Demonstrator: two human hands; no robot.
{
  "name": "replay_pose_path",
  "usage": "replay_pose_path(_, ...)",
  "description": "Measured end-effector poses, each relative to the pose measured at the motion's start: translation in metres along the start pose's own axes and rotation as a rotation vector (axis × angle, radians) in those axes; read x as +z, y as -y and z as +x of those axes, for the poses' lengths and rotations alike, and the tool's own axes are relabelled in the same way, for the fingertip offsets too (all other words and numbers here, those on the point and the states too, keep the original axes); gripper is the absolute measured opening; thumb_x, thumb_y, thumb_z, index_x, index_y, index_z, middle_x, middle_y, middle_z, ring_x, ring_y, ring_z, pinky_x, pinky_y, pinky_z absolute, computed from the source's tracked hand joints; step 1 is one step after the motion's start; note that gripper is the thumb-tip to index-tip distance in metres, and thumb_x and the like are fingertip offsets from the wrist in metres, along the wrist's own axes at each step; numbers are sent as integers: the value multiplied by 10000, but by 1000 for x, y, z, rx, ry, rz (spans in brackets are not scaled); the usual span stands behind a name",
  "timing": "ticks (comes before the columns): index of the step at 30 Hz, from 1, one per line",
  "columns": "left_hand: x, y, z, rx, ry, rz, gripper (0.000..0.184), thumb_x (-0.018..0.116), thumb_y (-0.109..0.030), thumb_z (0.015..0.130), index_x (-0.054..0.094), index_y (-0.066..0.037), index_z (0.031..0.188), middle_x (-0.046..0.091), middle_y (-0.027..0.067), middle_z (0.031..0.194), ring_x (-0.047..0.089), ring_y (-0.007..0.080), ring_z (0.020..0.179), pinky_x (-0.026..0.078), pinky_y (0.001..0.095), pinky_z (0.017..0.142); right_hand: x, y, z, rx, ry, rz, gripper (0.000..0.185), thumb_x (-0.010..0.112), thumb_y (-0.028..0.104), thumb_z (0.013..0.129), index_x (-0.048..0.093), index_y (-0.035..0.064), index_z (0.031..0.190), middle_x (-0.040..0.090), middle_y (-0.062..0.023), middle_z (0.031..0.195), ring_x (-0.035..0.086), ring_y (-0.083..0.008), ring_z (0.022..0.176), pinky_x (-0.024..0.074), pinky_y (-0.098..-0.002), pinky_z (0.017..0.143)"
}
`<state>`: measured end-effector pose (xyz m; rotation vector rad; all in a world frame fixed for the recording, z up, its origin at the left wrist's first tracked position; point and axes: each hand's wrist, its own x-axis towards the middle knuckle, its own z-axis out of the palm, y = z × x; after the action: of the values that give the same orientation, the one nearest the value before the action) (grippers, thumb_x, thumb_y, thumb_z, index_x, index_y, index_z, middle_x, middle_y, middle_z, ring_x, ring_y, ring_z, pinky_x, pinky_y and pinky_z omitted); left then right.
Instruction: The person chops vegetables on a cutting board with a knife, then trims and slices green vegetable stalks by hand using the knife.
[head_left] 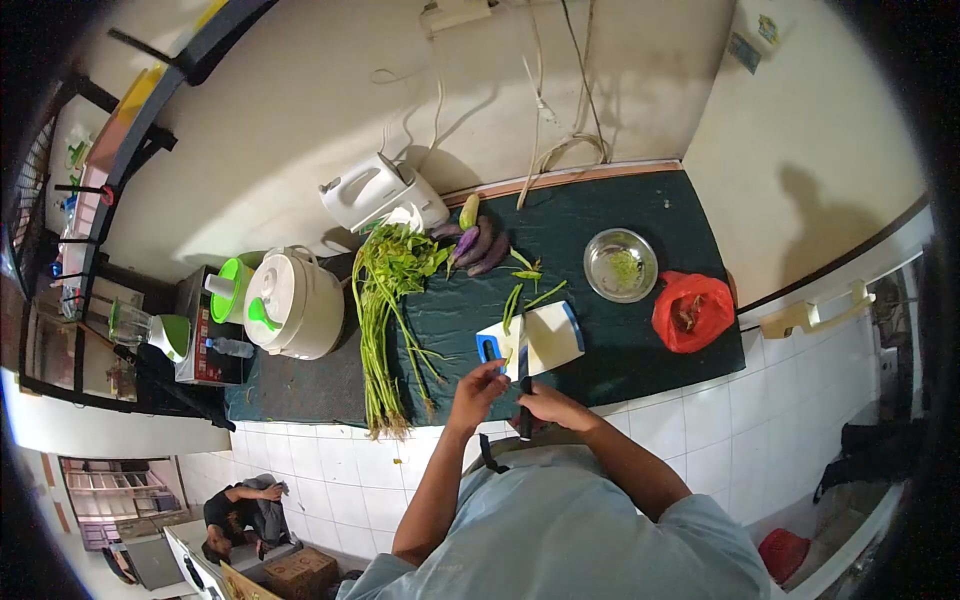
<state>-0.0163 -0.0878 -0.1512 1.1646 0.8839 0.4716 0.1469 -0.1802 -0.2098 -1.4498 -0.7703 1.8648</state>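
Note:
My right hand (550, 404) is wrapped round the black handle of a knife (524, 372), whose blade points away over the white cutting board (553, 338) with blue ends. Beside the blade, my left hand (481, 390) pinches a small green piece at the board's near left edge. Long green beans (512, 305) lie at the board's far left corner, with more short green pieces beyond. Behind the board stands a metal bowl (620, 265) holding chopped green bits. A bundle of leafy greens (385, 320) lies to the left, and purple eggplants (483, 247) rest farther back.
On the right of the table (450, 380) is a red plastic bag (692, 312). A white rice cooker (295, 305), a white mixer (385, 195) and a water bottle (230, 347) stand left. Another person (245, 517) sits low on the floor, lower left.

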Motion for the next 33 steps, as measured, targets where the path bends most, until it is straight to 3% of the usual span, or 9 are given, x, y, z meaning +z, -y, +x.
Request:
replay_pose_path(4,18,6,11,-47,-36,10,238,587,-51,975,610,-38,1212,693,75,1026,624,128,889,488,268,800,-25,-96,56,-6,52,-330,348,452,210,979,467,27,1275,715,-120,832,711,-222,677,567,-359,540)
replay_pose_path(7,32,-4,9,-37,-31,-31,150,584,-128,984,621,-26,1087,688,91,1060,638,163,962,490,324,865,-21,-40,17,-5,31,-320,312,502,190,909,638,-68,1022,721,-193,826,704,-271,613,564,-418,588)
replay_pose_path(9,32,4,7,-58,-38,-44,147,578,-108,978,617,-26,1093,687,92,1065,639,169,969,488,322,866,-24,21,-17,195,165,-119,352,506,200,918,598,-106,1065,718,-202,838,715,-274,631,578,-395,616)
replay_pose_path(16,57,-19,9,-78,-163,-230,150,552,-38,931,602,-40,1073,634,63,1055,603,163,952,477,298,829,-49,-3,5,94,144,-118,318,465,147,959,483,-76,1183,723,-179,834,711,-249,650,577,-381,582)
replay_pose_path(20,49,-28,17,-79,-97,-272,229,483,-63,922,616,-35,1106,541,2,895,475,94,751,398,245,676,-84,-6,-43,-222,-315,-566,386,593,216,894,527,-63,1153,689,-267,893,691,-423,833,545,-480,732)
replay_pose_path(23,58,-51,16,-67,-115,-381,230,489,-163,959,626,-25,1081,463,-30,836,382,75,707,320,241,627,-105,35,-107,-227,-326,-471,360,618,200,866,540,-26,1135,667,-278,922,649,-472,906,512,-515,774)
replay_pose_path(26,68,-75,15,-126,-99,-359,223,507,-215,1004,633,-37,1048,458,-41,822,405,89,720,319,240,649,-116,57,-145,-365,-454,-617,319,637,194,881,555,-6,1116,672,-260,905,663,-441,868,515,-482,734)
replay_pose_path(29,84,-95,17,2,25,-230,282,496,-265,1033,638,-24,1068,445,-47,804,394,84,713,314,245,653,-106,85,-169,-603,-591,-461,202,634,143,945,567,-3,1068,633,-70,712,612,-119,617,472,-288,578)
replay_pose_path(33,106,-123,23,188,108,-95,250,578,-252,1014,657,-23,1080,575,-12,885,479,86,788,391,257,728,-81,118,-177,-777,-595,-257,437,604,197,972,413,34,1331,597,-34,698,575,-152,591,479,-327,576)
